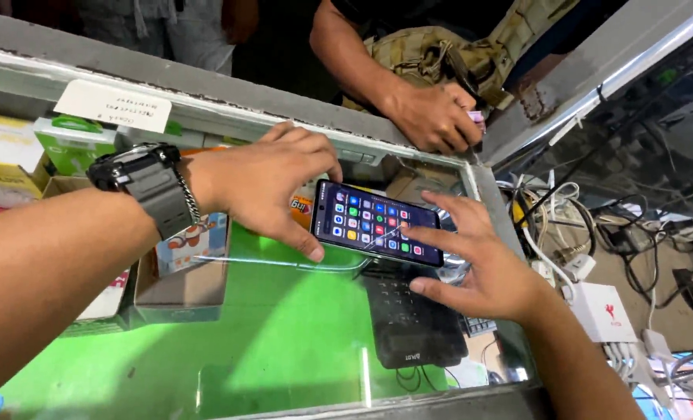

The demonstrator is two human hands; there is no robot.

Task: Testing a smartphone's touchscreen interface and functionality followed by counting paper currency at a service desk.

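While left hand (pixel 272 183) grips, phone (pixel 377 222) lies flat, long axis left-right

Landmark: glass counter top (pixel 284 327), a display case seen from above, lit brightly with pale reflections on the pane.
Frame: grey metal edging (pixel 206 85) runs along the far side of the glass and turns down its right side.
Under the glass, left: cardboard boxes (pixel 179 280) and coloured packages on a green lining (pixel 284 342).
Under the glass, right: a black keypad device (pixel 412 327).
On the far frame: a white paper label (pixel 113 106).
Right of the counter: a tangle of cables (pixel 642 233) and white adapters (pixel 603 311).
Beyond the far frame: dark, shadowed space.
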